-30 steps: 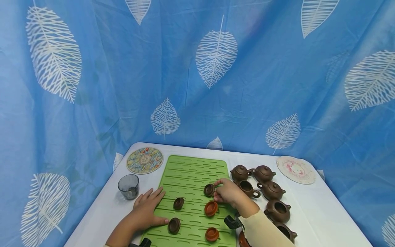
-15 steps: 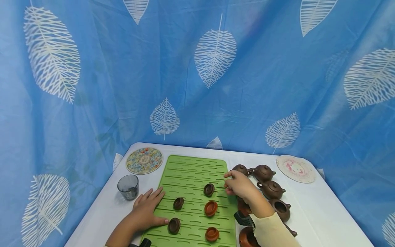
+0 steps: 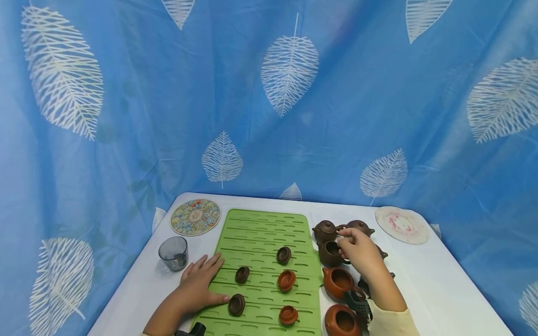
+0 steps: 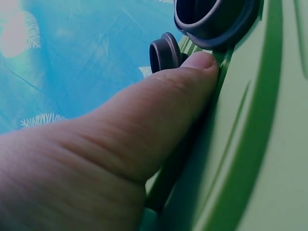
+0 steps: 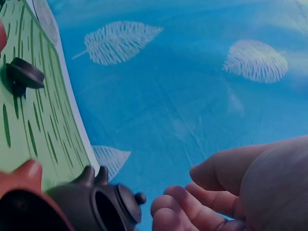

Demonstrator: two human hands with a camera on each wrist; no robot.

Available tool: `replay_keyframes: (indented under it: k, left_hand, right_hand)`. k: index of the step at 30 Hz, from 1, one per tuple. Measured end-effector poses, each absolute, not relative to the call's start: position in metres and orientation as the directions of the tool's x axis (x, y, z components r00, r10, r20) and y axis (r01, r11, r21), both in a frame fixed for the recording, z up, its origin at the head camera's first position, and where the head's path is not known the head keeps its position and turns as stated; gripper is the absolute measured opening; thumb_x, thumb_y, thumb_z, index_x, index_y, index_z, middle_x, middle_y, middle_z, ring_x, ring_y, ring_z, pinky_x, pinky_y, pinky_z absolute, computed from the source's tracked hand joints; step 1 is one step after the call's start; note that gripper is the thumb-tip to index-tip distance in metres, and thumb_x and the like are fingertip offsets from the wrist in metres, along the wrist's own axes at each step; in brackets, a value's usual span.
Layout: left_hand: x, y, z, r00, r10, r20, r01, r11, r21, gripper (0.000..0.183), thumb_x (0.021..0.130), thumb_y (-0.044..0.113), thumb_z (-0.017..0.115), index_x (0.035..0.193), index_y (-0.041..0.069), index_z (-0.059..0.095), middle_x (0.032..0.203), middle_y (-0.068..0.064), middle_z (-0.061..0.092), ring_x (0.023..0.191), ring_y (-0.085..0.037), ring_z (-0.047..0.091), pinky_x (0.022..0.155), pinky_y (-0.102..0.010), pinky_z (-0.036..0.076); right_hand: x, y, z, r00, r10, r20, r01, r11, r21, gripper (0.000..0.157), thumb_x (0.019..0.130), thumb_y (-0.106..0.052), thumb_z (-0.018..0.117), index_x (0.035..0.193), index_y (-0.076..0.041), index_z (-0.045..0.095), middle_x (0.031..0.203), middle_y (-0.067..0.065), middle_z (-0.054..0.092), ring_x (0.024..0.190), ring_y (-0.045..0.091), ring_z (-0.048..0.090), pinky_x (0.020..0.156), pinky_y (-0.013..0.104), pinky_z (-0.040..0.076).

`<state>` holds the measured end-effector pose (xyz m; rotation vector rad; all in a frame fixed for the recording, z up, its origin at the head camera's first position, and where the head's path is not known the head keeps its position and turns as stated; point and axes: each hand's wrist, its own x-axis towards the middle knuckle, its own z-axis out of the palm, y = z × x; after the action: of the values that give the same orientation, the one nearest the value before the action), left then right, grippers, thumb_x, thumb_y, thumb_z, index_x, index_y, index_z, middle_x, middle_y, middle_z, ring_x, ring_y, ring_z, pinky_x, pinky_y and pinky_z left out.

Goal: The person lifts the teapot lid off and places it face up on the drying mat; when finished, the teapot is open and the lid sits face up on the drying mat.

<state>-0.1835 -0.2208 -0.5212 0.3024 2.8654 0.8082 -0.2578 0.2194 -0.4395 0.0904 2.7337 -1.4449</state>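
My left hand [image 3: 197,287] lies spread over the left edge of a green ridged mat [image 3: 260,228]. Its thumb tip meets a dark brown teapot lid [image 3: 237,304]; another small brown lid [image 4: 163,54] shows behind the thumb in the left wrist view. A third brown lid [image 3: 283,255] and two reddish lids [image 3: 286,281] lie on the mat's right half. Above the teapots, my right hand [image 3: 360,252] has loosely bent fingers around nothing. Beside its fingertips are a lidless brown teapot [image 3: 323,254] and a lidded one [image 3: 325,230]. The right forearm partly hides other brown teapots.
Two lidless reddish teapots [image 3: 329,284] stand along the mat's right edge. A grey glass [image 3: 173,254] is left of the mat, with a colourful round plate [image 3: 182,219] behind it. Another pale round plate [image 3: 399,224] lies at the back right. A blue leaf-patterned curtain [image 3: 252,93] hangs behind.
My right hand has left the brown lid on the mat and moved right, over the teapots, uncovering the reddish ones. The left hand has stayed in place.
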Motion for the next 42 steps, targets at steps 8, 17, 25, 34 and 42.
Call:
replay_keyframes:
  k: [8,17,25,34,42]
  left_hand:
    - [-0.186,-0.223,-0.527,-0.969,0.234,-0.078,0.158,0.831,0.534,0.110,0.074,0.062,0.088,0.161,0.012,0.044,0.172,-0.009,0.031,0.156,-0.049,0.020,0.119,-0.076,0.010]
    - [-0.186,-0.222,-0.526,-0.969,0.238,-0.072,0.165,0.830,0.533,0.110,0.074,0.063,0.088,0.161,0.012,0.043,0.172,-0.009,0.031,0.157,-0.049,0.021,0.119,-0.076,0.010]
    - [-0.185,-0.222,-0.524,-0.970,0.233,-0.075,0.158,0.830,0.535,0.109,0.073,0.062,0.089,0.160,0.012,0.045,0.171,-0.009,0.032,0.157,-0.048,0.021,0.120,-0.075,0.011]
    - [-0.186,-0.224,-0.533,-0.969,0.246,-0.003,0.203,0.806,0.556,0.111,0.072,0.072,0.084,0.159,0.013,0.048,0.169,-0.011,0.036,0.154,-0.050,0.025,0.117,-0.077,0.012]
    - [-0.186,-0.223,-0.529,-0.970,0.239,-0.037,0.182,0.824,0.537,0.110,0.072,0.067,0.086,0.160,0.013,0.046,0.170,-0.009,0.034,0.155,-0.049,0.023,0.118,-0.077,0.012]
  right_hand:
    - [-0.254,0.245,-0.448,-0.992,0.120,-0.031,0.097,0.600,-0.794,0.038,0.106,-0.023,0.058,0.137,-0.001,0.059,0.110,0.020,0.071,0.084,0.023,0.069,0.069,0.031,0.053]
    - [-0.247,0.282,-0.452,-0.976,0.218,-0.021,0.162,0.654,-0.738,0.044,0.106,-0.026,0.057,0.140,0.000,0.057,0.111,0.016,0.071,0.089,0.021,0.068,0.074,0.033,0.052]
    - [-0.247,0.296,-0.460,-0.962,0.270,-0.046,0.217,0.651,-0.727,0.047,0.106,-0.030,0.057,0.143,-0.001,0.054,0.115,0.020,0.068,0.098,0.029,0.066,0.078,0.041,0.055]
    - [-0.253,0.300,-0.469,-0.972,0.220,-0.080,0.213,0.692,-0.689,0.047,0.103,-0.029,0.060,0.141,-0.001,0.056,0.104,0.013,0.061,0.098,0.030,0.056,0.074,0.038,0.045]
    - [-0.257,0.301,-0.473,-0.985,0.155,-0.081,0.171,0.759,-0.629,0.053,0.103,-0.028,0.061,0.146,0.001,0.055,0.108,0.016,0.064,0.100,0.034,0.056,0.085,0.053,0.048]
